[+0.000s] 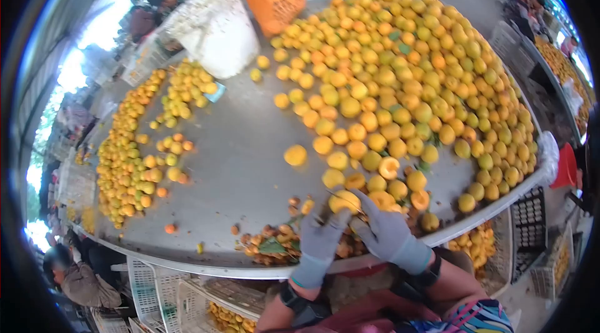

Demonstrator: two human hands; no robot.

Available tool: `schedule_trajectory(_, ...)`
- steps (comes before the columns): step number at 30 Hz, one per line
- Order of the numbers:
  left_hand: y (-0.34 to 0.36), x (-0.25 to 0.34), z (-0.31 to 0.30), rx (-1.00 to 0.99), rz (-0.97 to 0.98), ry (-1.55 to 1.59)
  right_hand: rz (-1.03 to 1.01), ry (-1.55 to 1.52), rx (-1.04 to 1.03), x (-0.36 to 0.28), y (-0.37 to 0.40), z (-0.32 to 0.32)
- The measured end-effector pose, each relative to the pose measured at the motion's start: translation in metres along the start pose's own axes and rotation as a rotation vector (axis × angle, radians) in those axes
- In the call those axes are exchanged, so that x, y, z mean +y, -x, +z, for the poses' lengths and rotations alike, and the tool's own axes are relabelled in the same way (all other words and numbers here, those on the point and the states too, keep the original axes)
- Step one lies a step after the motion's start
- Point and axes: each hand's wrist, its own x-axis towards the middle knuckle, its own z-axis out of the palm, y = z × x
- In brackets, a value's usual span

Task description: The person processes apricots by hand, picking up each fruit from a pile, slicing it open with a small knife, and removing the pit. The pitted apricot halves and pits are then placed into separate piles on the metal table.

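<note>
Both my hands wear grey gloves and meet at the near edge of a metal table [231, 164]. A yellow-orange apricot [344, 202] is pinched between them, with a thin dark line across its top. My left hand [320, 242] closes on its near left side, while the fingers of my right hand [389, 233] press on its right side. Just beyond are apricot halves [389, 168] with hollow centres, lying among whole fruit. Beside my left hand lies a heap of brown pits and scraps [272, 242] with a green leaf in it.
A large pile of apricots [400, 76] covers the table's right side; smaller fruit [128, 170] lies along the left. At the back stand a white sack [219, 33] and an orange bag [273, 0]. Crates [481, 245] sit below the near edge. Other people [84, 277] are around.
</note>
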Motion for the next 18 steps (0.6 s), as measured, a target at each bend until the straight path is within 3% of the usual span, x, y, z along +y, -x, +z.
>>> schedule_trajectory(1, -0.001, -0.014, -0.01, -0.048, 0.304, -0.602, 0.014, -0.01, 0.024, 0.0, 0.001, 0.002)
schedule_trajectory(3, -0.002, -0.014, -0.011, -0.152, 0.605, -1.144, 0.021, 0.001, 0.033, 0.004, 0.003, 0.006)
schedule_trajectory(5, 0.002, 0.003, -0.001, -0.068, -0.353, 0.383, 0.031, -0.011, 0.039, 0.005, 0.006, 0.012)
schedule_trajectory(6, 0.002, 0.001, 0.001, -0.076, -0.375, 0.404, -0.017, -0.038, 0.07, 0.007, 0.006, 0.011)
schedule_trajectory(8, 0.004, -0.001, 0.0, -0.064, -0.058, 0.27, -0.044, -0.071, 0.031, 0.005, 0.005, -0.001)
schedule_trajectory(9, 0.005, 0.002, -0.002, -0.063, -0.062, 0.28, -0.092, -0.117, 0.006, 0.003, 0.004, -0.005)
schedule_trajectory(11, 0.007, 0.007, -0.005, -0.046, 0.21, -0.138, -0.13, -0.132, 0.022, 0.006, 0.004, -0.004)
schedule_trajectory(15, 0.004, 0.005, -0.006, -0.049, 0.156, -0.093, -0.144, -0.09, 0.069, 0.006, 0.003, 0.001)
schedule_trajectory(17, 0.005, 0.003, -0.004, -0.073, -0.131, 0.262, -0.154, -0.047, 0.105, 0.008, 0.002, 0.006)
schedule_trajectory(18, 0.005, 0.002, -0.003, -0.072, -0.133, 0.266, -0.155, -0.024, 0.114, 0.009, 0.001, 0.008)
